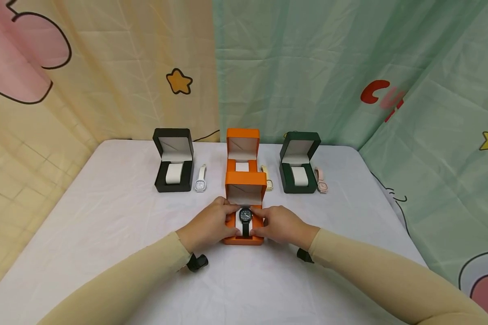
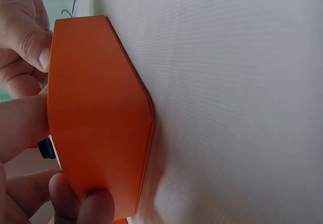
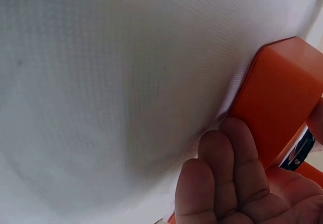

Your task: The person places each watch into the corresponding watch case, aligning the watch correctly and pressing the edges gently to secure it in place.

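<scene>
A black wristwatch [image 1: 246, 215], wrapped on a white cushion [image 1: 239, 223], sits in the front orange watch box [image 1: 244, 241], whose lid stands up. From the left side, my left hand [image 1: 213, 222] pinches the watch on its cushion, index finger near the upper end and thumb near the lower. My right hand [image 1: 282, 224] mirrors this grip from the right. In the left wrist view, fingers also lie against the orange wall [image 2: 101, 113] of the box. The right wrist view shows the other fingers [image 3: 217, 158] of the right hand beside the box. Part of the cushion is hidden.
Behind stands another open orange box [image 1: 242, 137]. An open black box [image 1: 173, 135] with a white watch [image 1: 200, 183] beside it is at left. At right are an open green box [image 1: 300, 137] and a pink watch [image 1: 321, 183]. A gold watch [image 1: 269, 184] is partly hidden.
</scene>
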The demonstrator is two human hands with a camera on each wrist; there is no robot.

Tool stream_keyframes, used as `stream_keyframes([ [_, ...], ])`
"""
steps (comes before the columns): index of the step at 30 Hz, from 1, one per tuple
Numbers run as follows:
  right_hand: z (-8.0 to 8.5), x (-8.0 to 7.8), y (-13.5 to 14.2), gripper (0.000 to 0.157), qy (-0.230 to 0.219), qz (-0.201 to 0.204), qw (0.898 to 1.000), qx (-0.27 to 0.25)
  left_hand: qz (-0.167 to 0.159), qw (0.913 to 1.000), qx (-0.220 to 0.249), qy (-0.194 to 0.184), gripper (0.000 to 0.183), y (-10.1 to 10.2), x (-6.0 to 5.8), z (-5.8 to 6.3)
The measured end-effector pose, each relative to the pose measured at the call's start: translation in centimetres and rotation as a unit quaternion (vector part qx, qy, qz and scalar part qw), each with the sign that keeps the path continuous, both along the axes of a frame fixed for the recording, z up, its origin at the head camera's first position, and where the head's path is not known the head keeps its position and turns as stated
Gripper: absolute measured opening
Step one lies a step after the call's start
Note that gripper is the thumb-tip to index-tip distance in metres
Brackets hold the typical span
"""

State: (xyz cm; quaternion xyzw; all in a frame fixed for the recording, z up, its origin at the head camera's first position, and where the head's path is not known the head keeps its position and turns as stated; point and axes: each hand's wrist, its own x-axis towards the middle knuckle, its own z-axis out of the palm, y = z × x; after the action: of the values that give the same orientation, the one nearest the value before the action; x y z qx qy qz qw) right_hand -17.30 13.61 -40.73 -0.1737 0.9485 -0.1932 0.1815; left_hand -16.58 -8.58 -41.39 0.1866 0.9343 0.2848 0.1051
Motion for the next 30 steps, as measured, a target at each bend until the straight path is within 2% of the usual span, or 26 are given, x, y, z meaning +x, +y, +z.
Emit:
stream_keyframes([
  [19,-0.1,0.1,0.1,0.071,0.005,0.004,1.0,0.007,-0.001,0.9999,-0.003,0.013,0.067,0.2,0.2,0.1],
  [25,-0.1,0.3,0.3,0.072,0.014,0.01,1.0,0.015,-0.002,0.9999,-0.001,-0.01,0.069,0.0,0.1,0.3],
  [28,0.6,0.5,0.9,0.07,0.01,0.021,1.0,0.006,-0.008,0.9996,0.008,-0.026,0.07,-0.6,-0.1,0.8],
  [30,1.6,0.3,1.5,0.06,0.012,0.02,1.0,-0.004,-0.009,0.9993,0.022,-0.029,0.06,-1.5,-0.4,1.5],
])
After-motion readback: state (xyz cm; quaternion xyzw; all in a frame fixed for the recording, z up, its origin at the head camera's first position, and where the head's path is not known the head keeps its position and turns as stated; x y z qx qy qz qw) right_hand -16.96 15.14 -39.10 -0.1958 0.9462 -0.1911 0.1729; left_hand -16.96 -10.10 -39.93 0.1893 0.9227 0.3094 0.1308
